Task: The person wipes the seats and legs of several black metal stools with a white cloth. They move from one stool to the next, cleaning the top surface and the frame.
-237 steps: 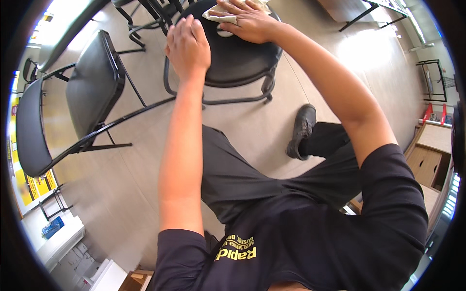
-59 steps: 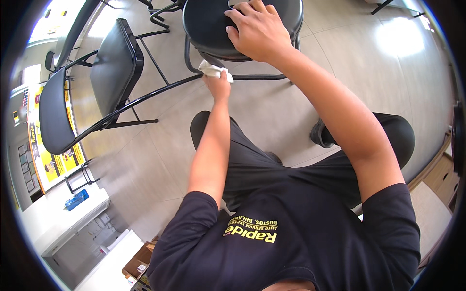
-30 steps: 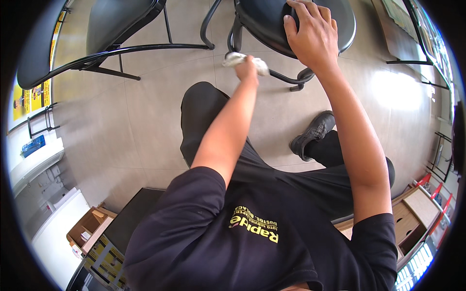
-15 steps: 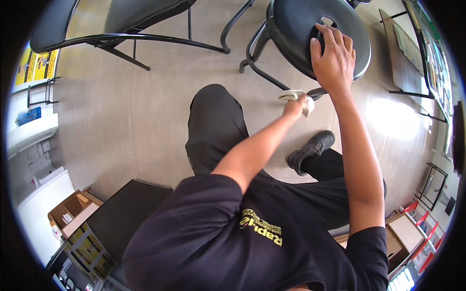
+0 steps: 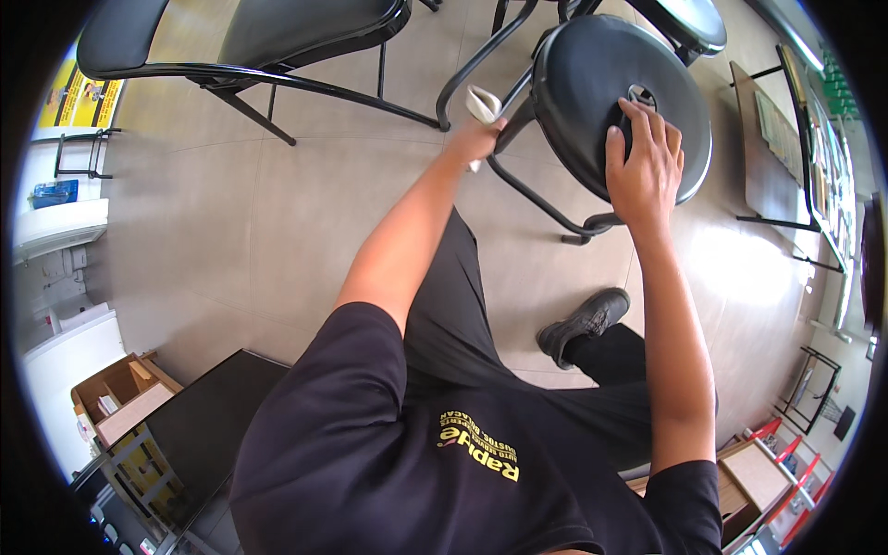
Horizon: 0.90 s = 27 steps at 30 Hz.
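Observation:
A stool with a round black padded seat point(image 5: 592, 102) and bent black tubular legs stands in front of me, with a small hole in its seat. My right hand point(image 5: 647, 166) lies on the seat, fingers stretched toward the hole and thumb apart. Closed around a whitish cloth point(image 5: 483, 105), my left hand point(image 5: 476, 141) is at the upper part of a stool leg on the left side. The cloth sticks out above and below the fingers; whether it wraps the leg is hidden.
A black padded folding chair point(image 5: 305, 37) stands at the far left, and another seat point(image 5: 689, 23) is behind the stool. A dark table point(image 5: 199, 416) is near my left side. My shoe point(image 5: 585, 326) rests on the tiled floor point(image 5: 305, 222).
My left hand has moved up and left with the cloth, from the stool's near lower frame to its left leg. My right hand stays on the seat; the view has shifted slightly.

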Tool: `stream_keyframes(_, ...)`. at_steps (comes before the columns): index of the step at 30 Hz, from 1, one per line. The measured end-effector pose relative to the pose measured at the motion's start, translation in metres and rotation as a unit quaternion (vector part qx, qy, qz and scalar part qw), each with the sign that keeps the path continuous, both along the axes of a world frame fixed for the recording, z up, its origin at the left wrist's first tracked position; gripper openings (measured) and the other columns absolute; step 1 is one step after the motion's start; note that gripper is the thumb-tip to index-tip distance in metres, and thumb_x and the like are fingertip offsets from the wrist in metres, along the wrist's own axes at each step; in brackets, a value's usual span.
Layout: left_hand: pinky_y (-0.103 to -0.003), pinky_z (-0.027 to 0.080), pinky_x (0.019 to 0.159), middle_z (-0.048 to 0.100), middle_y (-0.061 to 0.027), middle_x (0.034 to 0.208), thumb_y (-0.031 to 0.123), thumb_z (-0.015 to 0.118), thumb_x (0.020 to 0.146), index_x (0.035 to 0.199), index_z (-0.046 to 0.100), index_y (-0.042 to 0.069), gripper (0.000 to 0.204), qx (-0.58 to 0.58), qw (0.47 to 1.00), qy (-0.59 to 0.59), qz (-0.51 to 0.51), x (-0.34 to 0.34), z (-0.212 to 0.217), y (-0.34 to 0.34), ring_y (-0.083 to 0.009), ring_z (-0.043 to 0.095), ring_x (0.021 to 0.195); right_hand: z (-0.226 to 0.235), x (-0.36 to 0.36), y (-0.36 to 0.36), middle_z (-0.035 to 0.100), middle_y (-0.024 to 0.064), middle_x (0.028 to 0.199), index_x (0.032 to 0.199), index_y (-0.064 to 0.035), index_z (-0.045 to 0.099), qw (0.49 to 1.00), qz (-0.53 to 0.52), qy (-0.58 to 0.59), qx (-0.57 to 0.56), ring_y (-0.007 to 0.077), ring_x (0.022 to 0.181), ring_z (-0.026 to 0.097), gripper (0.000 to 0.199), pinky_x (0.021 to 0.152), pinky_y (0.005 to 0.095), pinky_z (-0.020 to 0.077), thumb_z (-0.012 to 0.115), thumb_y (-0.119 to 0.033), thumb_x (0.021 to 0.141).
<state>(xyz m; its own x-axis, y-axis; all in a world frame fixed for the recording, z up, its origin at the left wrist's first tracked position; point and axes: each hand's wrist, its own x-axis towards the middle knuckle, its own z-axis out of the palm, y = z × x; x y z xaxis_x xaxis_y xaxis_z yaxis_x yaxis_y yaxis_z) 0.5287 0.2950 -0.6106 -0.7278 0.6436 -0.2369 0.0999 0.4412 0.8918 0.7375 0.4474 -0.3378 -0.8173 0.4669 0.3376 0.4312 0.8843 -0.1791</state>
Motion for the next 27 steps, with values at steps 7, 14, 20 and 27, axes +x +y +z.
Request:
stream_keyframes(7, -0.050, 0.048, 0.105, 0.071, -0.0293, 0.125, 0.059, 0.045, 0.108, 0.139, 0.064, 0.001, 0.068, -0.229, 0.970, 0.045, -0.072, -0.026, -0.012, 0.059, -0.0445, 0.065, 0.124, -0.002, 0.008, 0.009, 0.062, 0.0079, 0.145, 0.141, -0.0120, 0.065, 0.999, -0.011, -0.029, 0.029, 0.0325, 0.137, 0.052, 0.042, 0.116, 0.0481, 0.0388, 0.058, -0.025, 0.102)
stream_keyframes(14, -0.051, 0.053, 0.105, 0.064, -0.0254, 0.138, 0.038, 0.048, 0.105, 0.151, 0.050, 0.006, 0.055, -0.172, 0.967, 0.166, -0.091, -0.074, -0.003, 0.150, -0.0447, 0.064, 0.127, 0.001, 0.000, 0.003, 0.062, 0.0106, 0.144, 0.140, -0.0100, 0.065, 0.999, 0.025, -0.024, 0.009, 0.0340, 0.137, 0.052, 0.042, 0.117, 0.0489, 0.0379, 0.058, -0.022, 0.101)
stream_keyframes(20, -0.050, 0.057, 0.103, 0.057, -0.0242, 0.146, 0.017, 0.046, 0.103, 0.166, 0.029, 0.012, 0.066, -0.067, 0.956, 0.255, -0.132, -0.067, 0.000, 0.149, -0.0426, 0.065, 0.126, -0.002, 0.001, 0.007, 0.062, 0.0106, 0.145, 0.140, -0.0108, 0.064, 0.999, -0.002, -0.042, 0.005, 0.0350, 0.138, 0.050, 0.042, 0.118, 0.0509, 0.0369, 0.058, -0.022, 0.100)
stream_keyframes(27, -0.051, 0.056, 0.094, 0.070, -0.0185, 0.123, 0.020, 0.058, 0.097, 0.122, 0.072, 0.013, 0.030, -0.149, 0.895, 0.345, -0.240, -0.095, -0.035, 0.070, -0.0394, 0.070, 0.111, 0.004, -0.012, -0.007, 0.061, 0.0098, 0.144, 0.140, -0.0117, 0.062, 0.999, 0.033, -0.039, 0.000, 0.0352, 0.138, 0.050, 0.041, 0.117, 0.0502, 0.0377, 0.057, -0.022, 0.101)
